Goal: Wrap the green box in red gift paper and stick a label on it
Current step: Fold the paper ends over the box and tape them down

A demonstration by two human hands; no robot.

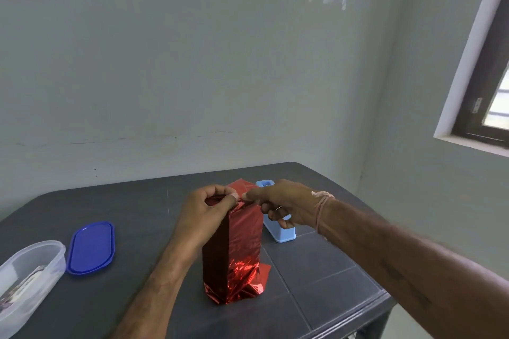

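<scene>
Your left hand is curled round the top of the red gift paper, thumb and fingers pinching the folded flap. Your right hand pinches the same top edge between thumb and forefinger, its other fingers curled under; whether a bit of clear tape sits in that pinch is too small to tell. The parcel stands upright on end near the middle of the worktop. The green box does not show at all, so it is presumably inside the paper. The parcel is tall and narrow and both hands work at its top, so a sideways pull could tip it toward the light blue tape dispenser just behind it, nearer the far right corner. The foil looks slick and stiff: ease either pinch and the top flap may spring open. The bottom end is crumpled and splayed on the worktop, so it may unfold or sit crooked. No label shows yet. A blue lid and a clear container lie by the left edge, well apart from the parcel.
</scene>
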